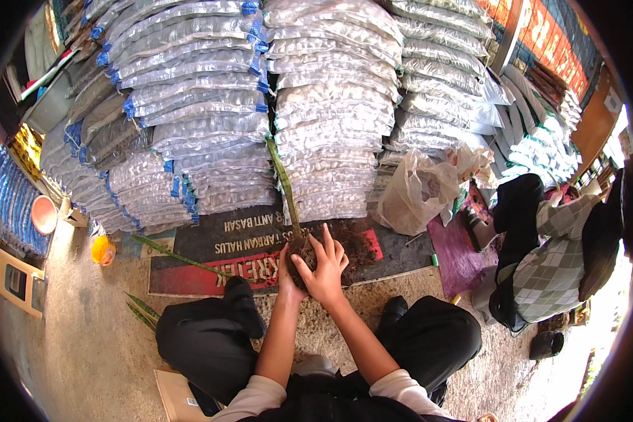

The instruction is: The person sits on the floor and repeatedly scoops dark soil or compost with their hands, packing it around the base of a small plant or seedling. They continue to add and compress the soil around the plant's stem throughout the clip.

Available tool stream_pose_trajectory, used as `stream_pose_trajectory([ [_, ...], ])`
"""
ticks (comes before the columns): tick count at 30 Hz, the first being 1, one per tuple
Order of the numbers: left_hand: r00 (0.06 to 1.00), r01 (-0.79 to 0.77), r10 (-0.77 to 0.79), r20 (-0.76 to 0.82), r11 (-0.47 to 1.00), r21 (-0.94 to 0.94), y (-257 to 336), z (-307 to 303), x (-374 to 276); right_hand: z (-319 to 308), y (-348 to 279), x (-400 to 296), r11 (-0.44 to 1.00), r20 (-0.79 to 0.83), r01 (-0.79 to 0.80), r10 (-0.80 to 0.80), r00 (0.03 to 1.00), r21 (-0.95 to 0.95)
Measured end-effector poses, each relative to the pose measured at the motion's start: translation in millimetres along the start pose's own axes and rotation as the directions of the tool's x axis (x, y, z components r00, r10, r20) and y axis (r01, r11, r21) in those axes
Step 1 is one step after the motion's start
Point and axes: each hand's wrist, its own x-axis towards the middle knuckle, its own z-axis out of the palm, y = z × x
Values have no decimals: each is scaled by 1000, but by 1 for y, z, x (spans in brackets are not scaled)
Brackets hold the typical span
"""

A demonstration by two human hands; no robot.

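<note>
Both my hands are cupped around a dark root ball [299, 258] of soil and roots. My left hand [289, 278] supports it from the left and below. My right hand [324, 268] lies against its right side, fingers spread. One long snake plant leaf [283, 182] rises from the root ball, upright and slightly tilted left, in front of the stacked bags. Beneath my hands lies a black and red printed sheet [195, 278] that bears writing. Loose dark soil [356, 245] is scattered on it at the right. Another snake plant leaf [179, 257] lies across its left part.
Tall stacks of clear bags of pebbles [332, 116] stand ahead. A crumpled plastic bag [416, 195] sits at the right, near a seated person in a checked shirt [548, 274]. More leaves [143, 311], an orange cup [103, 250] and a beige stool [20, 282] are at left.
</note>
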Motion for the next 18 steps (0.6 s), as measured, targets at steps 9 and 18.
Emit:
stream_pose_trajectory([
  [9,998,-62,62,15,998,29,-6,-1,1,-6,-21,7,952,26,302,-301,953,-38],
  [18,998,-47,51,-28,991,121,1,-4,3,1,-8,5,959,-31,269,-268,963,83],
])
